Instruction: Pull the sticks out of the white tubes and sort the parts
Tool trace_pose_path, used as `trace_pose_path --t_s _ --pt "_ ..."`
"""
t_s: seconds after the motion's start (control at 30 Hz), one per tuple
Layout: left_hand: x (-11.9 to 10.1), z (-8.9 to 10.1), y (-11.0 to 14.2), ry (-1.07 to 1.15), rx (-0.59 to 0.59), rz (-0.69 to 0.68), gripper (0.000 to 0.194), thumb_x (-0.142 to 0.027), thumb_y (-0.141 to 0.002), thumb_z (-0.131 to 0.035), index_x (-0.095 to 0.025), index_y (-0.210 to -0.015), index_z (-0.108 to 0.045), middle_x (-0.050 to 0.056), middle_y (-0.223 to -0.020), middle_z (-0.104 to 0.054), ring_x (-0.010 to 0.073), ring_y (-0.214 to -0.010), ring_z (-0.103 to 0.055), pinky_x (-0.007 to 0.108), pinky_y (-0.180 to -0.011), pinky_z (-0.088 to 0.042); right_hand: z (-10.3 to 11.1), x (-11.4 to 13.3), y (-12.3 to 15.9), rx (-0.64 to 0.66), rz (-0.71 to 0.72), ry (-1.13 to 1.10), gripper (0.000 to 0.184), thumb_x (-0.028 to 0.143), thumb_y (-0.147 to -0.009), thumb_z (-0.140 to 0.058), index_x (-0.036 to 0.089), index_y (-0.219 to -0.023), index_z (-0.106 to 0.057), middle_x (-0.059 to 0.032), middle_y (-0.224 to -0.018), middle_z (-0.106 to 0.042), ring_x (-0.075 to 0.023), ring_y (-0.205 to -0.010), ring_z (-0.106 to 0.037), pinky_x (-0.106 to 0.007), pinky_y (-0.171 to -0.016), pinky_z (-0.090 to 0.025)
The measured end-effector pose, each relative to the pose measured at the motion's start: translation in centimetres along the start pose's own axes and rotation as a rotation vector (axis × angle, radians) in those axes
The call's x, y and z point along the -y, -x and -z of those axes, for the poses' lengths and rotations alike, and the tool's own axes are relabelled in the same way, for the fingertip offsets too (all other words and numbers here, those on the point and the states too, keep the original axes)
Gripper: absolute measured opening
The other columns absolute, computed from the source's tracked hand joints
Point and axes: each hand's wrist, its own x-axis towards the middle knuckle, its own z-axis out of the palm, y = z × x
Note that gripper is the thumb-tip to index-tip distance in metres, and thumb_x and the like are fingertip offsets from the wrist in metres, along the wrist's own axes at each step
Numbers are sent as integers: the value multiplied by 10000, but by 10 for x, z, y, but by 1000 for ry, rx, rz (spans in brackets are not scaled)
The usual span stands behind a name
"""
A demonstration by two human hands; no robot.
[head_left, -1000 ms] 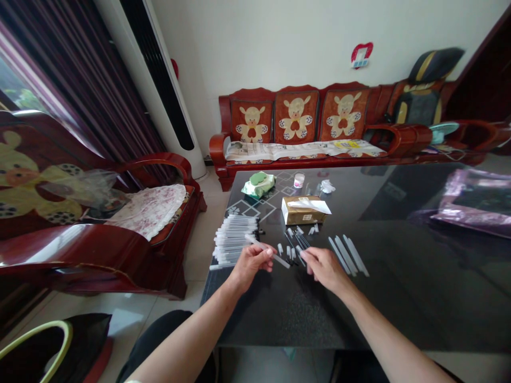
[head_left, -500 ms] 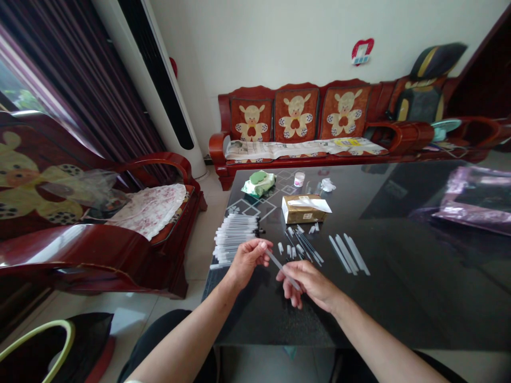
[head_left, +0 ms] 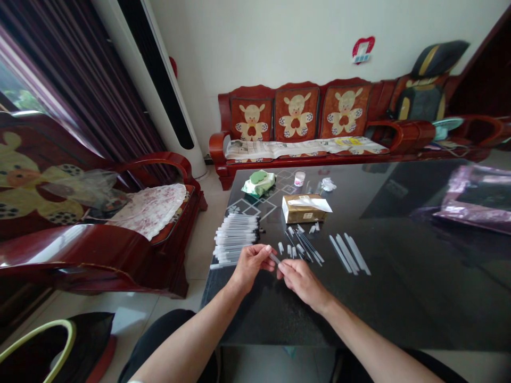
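A translucent pen barrel (head_left: 274,258) is pinched between my two hands above the near part of the dark table. My left hand (head_left: 255,263) closes on its upper left end, and my right hand (head_left: 300,281) closes over its lower part, hiding most of it. Beyond my left hand lies a pile of white pens (head_left: 235,236) with dark tips. Dark thin pen refills (head_left: 310,246) and several small clear pen caps (head_left: 294,251) are scattered past my right hand. Farther right, several loose pen barrels (head_left: 349,255) lie side by side.
A gold tissue box (head_left: 305,214) stands behind the refills. Farther back are a green wipes pack (head_left: 258,186), a small white jar (head_left: 299,178) and crumpled tissue (head_left: 328,184). Pink plastic wrapping (head_left: 475,199) lies at the right of the black table (head_left: 407,298).
My right hand has moved up and left along the pen barrel and closed around it, so less of the barrel shows. My left hand stays almost in place.
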Motion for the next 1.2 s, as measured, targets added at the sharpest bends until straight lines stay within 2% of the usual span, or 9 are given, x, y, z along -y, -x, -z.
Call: trace_pose_path --t_s 0.2,0.37,0.5,0.63,0.73,0.8,0.93,1.03,1.2 --pt "3 -6 1 44 -38 -21 350 -424 -785 -633 -78 -798 -682 49 -615 -635 95 -528 -580 201 -549 -485 0 1 4 -207 172 754 335 345 -947 -314 197 -742 -533 -19 -611 -607 -129 -564 -550 -248 -570 -314" --pt "5 -8 1 54 -64 -44 353 -426 -787 -631 -78 -820 -679 51 -622 -638 97 -522 -583 198 -541 -479 -3 4 6 -251 206 958 352 333 -961 -269 193 -825 -562 -57 -664 -664 -145 -556 -587 -263 -538 -286" --pt "5 -7 2 42 -65 -48 345 -428 -786 -631 -86 -811 -675 45 -611 -635 102 -520 -585 205 -544 -483 -3 2 5 -244 146 710 394 397 -945 -293 175 -768 -566 -54 -627 -626 -139 -554 -562 -248 -538 -316" --pt "4 -5 4 52 60 -18 330 -414 -802 -619 -89 -799 -676 42 -614 -632 92 -532 -581 189 -547 -475 5 -1 5 87 -106 58 488 518 -920 -243 163 -818 -563 42 -454 -452 -82 -341 -349 -210 -389 -267" --pt "3 -6 4 66 73 -13 321 -406 -803 -620 -91 -794 -679 40 -611 -632 84 -528 -575 177 -539 -466 9 1 7 201 -189 -123 479 539 -907 -248 165 -844 -541 102 -411 -296 -62 -293 -172 -206 -336 -198" --pt "2 -7 4 72 28 -18 320 -408 -796 -627 -94 -796 -683 39 -610 -633 86 -527 -578 178 -538 -466 8 4 8 98 -92 23 448 497 -916 -269 171 -755 -529 86 -423 -314 -65 -322 -243 -205 -379 -243" --pt "3 -10 5 65 -68 -19 331 -419 -781 -639 -93 -797 -688 41 -607 -636 92 -513 -578 191 -538 -472 3 7 7 -196 180 681 386 384 -939 -313 174 -714 -545 -21 -578 -583 -117 -521 -529 -233 -527 -311" --pt "4 -11 6 64 -125 -36 336 -425 -775 -642 -91 -786 -685 47 -611 -641 94 -510 -576 195 -534 -471 -2 8 6 -254 238 1009 358 329 -957 -284 178 -802 -569 -49 -621 -648 -143 -526 -573 -255 -515 -275" --pt "-2 -11 7 61 -151 -74 329 -424 -782 -632 -98 -769 -677 41 -595 -634 100 -513 -575 200 -537 -468 -4 9 3 -298 232 940 358 345 -949 -320 170 -778 -582 -49 -617 -640 -131 -526 -559 -245 -509 -275"
